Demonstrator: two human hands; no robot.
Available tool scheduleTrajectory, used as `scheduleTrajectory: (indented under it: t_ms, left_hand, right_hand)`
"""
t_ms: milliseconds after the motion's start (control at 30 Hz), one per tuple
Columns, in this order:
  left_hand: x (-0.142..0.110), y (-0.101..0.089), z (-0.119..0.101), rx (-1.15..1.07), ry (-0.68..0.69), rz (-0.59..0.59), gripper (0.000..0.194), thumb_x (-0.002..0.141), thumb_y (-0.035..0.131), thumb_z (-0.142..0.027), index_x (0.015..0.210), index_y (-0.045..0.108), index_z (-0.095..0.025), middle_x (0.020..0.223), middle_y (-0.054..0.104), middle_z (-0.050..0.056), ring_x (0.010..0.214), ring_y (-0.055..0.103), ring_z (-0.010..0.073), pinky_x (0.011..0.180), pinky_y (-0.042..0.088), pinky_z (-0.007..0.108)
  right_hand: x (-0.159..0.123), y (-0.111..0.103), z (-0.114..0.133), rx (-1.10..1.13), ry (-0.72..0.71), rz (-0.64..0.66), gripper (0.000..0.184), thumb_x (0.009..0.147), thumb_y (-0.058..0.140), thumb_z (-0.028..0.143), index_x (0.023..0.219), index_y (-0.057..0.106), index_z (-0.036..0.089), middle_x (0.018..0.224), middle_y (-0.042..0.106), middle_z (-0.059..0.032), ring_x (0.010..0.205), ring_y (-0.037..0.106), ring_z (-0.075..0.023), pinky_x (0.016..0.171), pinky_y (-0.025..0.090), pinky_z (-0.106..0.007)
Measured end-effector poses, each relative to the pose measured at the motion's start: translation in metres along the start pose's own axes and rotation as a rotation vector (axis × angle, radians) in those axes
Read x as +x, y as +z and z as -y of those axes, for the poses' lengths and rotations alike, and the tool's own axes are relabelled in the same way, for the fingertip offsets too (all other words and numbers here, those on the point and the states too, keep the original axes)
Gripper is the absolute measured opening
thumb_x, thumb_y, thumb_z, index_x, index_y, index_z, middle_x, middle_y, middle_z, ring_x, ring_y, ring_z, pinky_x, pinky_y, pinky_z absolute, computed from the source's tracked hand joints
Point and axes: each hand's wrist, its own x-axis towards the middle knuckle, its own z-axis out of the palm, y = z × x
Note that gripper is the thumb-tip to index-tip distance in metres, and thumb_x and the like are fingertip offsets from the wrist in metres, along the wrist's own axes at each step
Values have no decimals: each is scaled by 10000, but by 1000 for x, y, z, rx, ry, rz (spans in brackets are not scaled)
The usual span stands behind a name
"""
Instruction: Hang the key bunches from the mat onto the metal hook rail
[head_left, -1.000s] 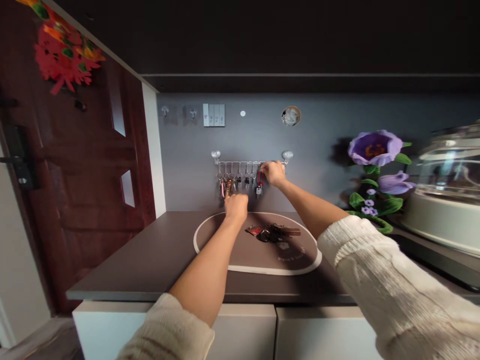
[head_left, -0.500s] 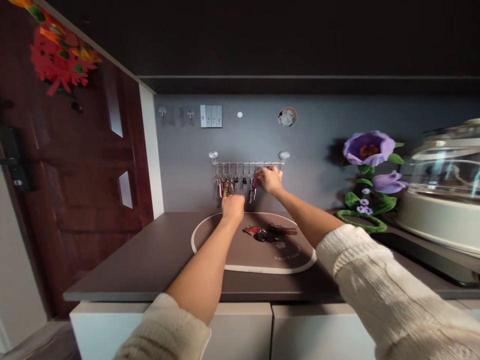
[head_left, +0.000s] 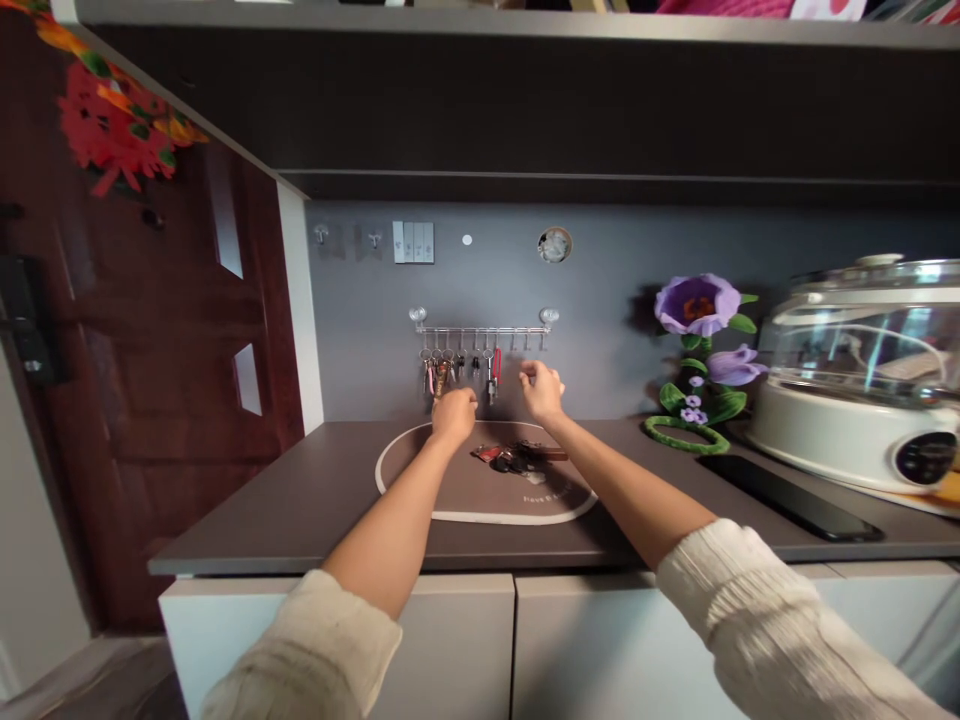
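A clear hook rail is fixed to the wall, with several keys on rings hanging along its left and middle hooks. A red key tag hangs right of the middle. Just right of it, my right hand is apart from the rail, fingers loosely bent, with nothing visible in them. Below the left keys is my left hand, fingers curled; its palm side is hidden, and nothing shows sticking out. On the brown mat between my arms lies a pile of keys with red and brown pieces.
On the right stand a purple plush flower and a clear-topped white appliance, with a black phone in front. A dark shelf overhangs the counter. The brown door is at the left.
My right hand has let go of the red key tag and drawn down and away from the rail. My left hand stays low beneath the left keys. The view has shifted.
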Motion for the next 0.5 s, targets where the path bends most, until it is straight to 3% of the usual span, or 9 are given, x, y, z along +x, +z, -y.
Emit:
scheduleTrajectory:
  t_ms: [233,367,500]
  left_hand:
    - [-9,4,13,-311,76,2,164,748,524,-196,854,647,-172,863,671,59,794,594,152,715,427,246]
    - [-18,8,15,-460,131,37,165,723,546,-182,847,646,-138,832,667,61,754,590,138,709,436,240]
    - [-24,10,15,-485,250,114,156,709,558,-201,811,652,-129,787,663,50,715,574,132,703,430,249]
  right_hand:
    - [-24,-11,-7,250,101,61,226,784,464,229,993,539,187,841,662,-46,847,577,-170,807,386,-336]
    - [-38,-14,-15,391,85,138,225,761,496,238,966,543,158,772,655,-51,772,599,-157,750,428,-301]
    - [-51,-17,-29,386,55,222,210,749,523,249,933,557,153,754,650,-44,728,599,-144,726,442,-287]
